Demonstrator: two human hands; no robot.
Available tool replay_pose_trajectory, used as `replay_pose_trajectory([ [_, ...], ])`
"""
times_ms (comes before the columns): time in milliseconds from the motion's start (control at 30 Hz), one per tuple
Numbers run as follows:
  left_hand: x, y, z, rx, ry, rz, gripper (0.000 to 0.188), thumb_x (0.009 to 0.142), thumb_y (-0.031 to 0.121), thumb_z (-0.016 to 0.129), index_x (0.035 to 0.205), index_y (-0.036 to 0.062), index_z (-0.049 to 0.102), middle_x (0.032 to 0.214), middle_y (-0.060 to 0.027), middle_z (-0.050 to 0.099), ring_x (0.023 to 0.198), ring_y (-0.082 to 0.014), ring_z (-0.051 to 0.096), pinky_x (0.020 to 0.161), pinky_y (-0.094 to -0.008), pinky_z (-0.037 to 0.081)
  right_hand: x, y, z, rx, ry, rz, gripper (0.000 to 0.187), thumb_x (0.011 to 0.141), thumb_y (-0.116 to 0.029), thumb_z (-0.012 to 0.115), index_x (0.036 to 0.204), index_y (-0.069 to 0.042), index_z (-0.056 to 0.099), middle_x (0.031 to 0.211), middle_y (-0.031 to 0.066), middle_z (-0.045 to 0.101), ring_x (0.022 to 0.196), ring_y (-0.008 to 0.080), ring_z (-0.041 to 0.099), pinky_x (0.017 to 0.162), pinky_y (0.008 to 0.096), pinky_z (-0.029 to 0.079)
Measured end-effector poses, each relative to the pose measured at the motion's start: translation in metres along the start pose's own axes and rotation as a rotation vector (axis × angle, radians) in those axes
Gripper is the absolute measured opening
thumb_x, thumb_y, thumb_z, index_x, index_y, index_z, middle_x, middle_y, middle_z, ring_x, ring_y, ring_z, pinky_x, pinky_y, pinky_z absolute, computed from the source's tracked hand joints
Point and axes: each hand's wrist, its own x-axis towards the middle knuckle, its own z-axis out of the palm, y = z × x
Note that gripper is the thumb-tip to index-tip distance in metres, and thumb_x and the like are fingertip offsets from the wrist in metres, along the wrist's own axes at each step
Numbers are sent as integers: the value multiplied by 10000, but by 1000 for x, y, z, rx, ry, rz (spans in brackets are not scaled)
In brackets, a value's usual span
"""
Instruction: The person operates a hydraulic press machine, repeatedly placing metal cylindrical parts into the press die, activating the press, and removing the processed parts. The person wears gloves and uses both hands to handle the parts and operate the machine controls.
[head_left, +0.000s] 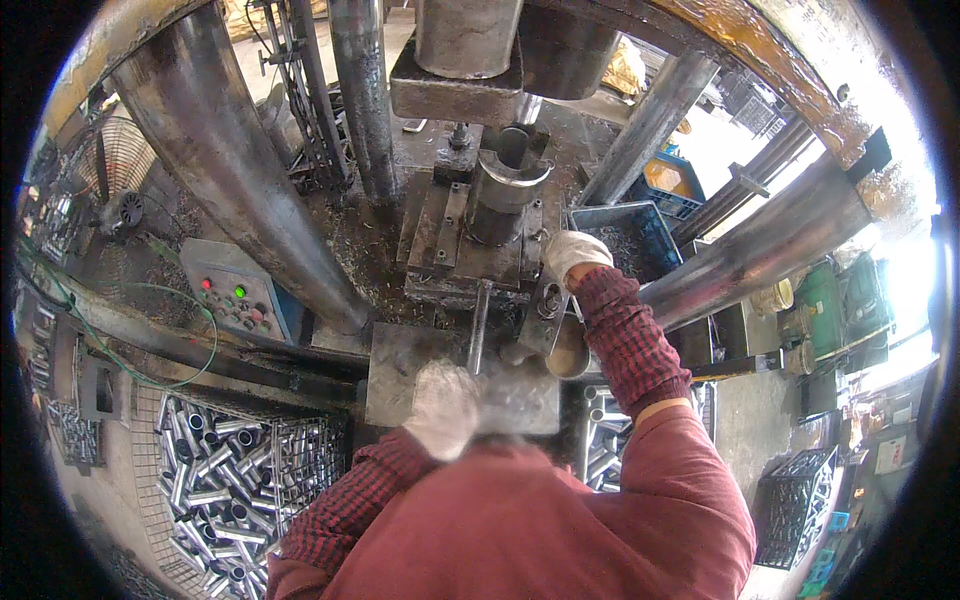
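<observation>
My left hand (pixel 444 408), in a pale glove, is smeared by motion above the flat metal plate (pixel 398 360) in front of me. Just beyond it, a metal bar (pixel 481 318) sticks out toward me from the press die block (pixel 450 225). My right hand (pixel 576 256), also gloved, is closed at the right side of the die, its fingertips mostly hidden. What it grips, if anything, I cannot make out. A half-round metal holder (pixel 497 205) stands upright on the die, below the press ram (pixel 457 85). Beside my right forearm is a round cup (pixel 569 352).
Thick steel columns (pixel 235 170) rise around the press. A wire basket of metal tubes (pixel 215 485) stands at lower left; more tubes (pixel 604 440) lie under my right arm. A control box (pixel 240 290) with lit buttons is at left, a blue crate (pixel 655 240) at right.
</observation>
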Motion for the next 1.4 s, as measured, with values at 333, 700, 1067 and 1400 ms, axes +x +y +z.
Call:
replay_pose_trajectory([
  [333,4,-1,7,-27,18,-15,533,948,203,663,1331,-162,719,1271,-400,722,1254,-563,687,1107,-754,512,16,-3,20,-1,-2,-24,353,1061,-288,637,1185,-58,873,1122,268,835,1086,433,828,907,542,650],
  [700,8,-5,8,41,42,8,339,951,209,676,1194,-8,768,1099,-216,738,1098,-414,692,979,-608,521,-57,-37,-12,28,64,159,272,1007,-258,700,1072,-49,862,1056,222,849,1042,442,833,889,533,670],
  [1067,6,-9,37,206,460,11,139,943,285,694,894,184,776,871,-55,731,896,-298,712,768,-509,509,-73,-17,4,1,209,76,311,1011,-196,699,1287,-117,818,1149,251,816,1158,440,796,929,522,661],
  [1400,7,-11,10,105,280,71,105,891,263,720,864,188,789,869,-88,750,853,-312,729,744,-511,510,-106,-54,68,770,404,725,615,1213,-539,463,1332,0,735,1272,319,789,1254,528,727,1018,590,569],
])
